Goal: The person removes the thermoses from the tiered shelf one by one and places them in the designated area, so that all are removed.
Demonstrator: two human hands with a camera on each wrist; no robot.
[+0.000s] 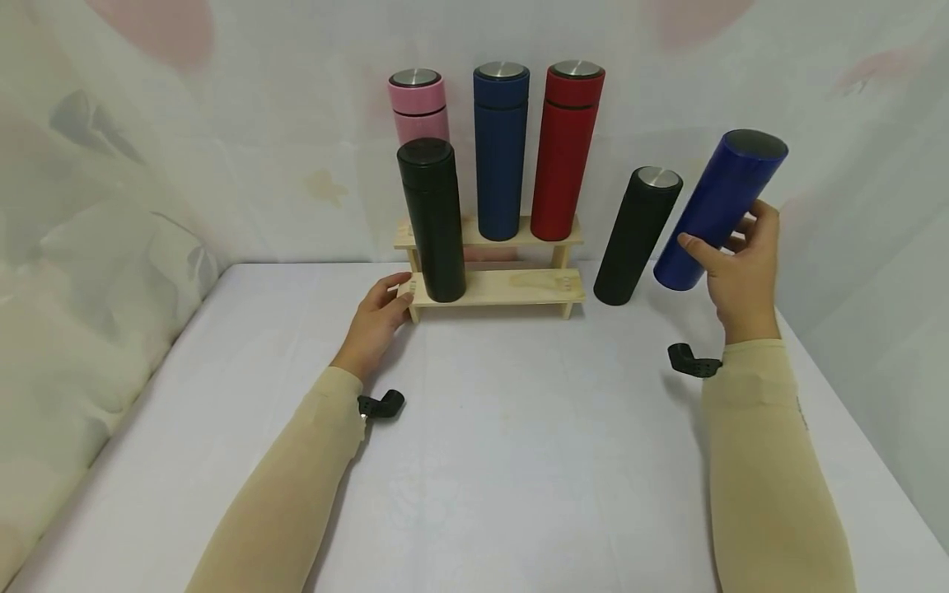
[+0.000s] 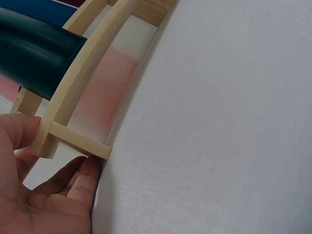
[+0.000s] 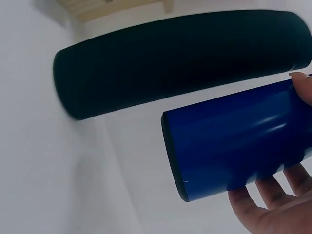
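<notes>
My right hand grips a glossy blue thermos flask, thumb on one side and fingers on the other. The flask is tilted, its dark upper end leaning right, and its lower end hangs above the table in the right wrist view. Close to its left stands a black thermos flask with a silver lid top. My left hand holds the left end of a two-step wooden rack, thumb on the lower shelf's end and fingers by its leg. Another black flask stands on that lower shelf, near the hand.
Along the rack's upper shelf stand a pink flask, partly hidden behind the black one, a navy flask and a red flask. White cloth covers the table. A patterned curtain hangs behind and at both sides.
</notes>
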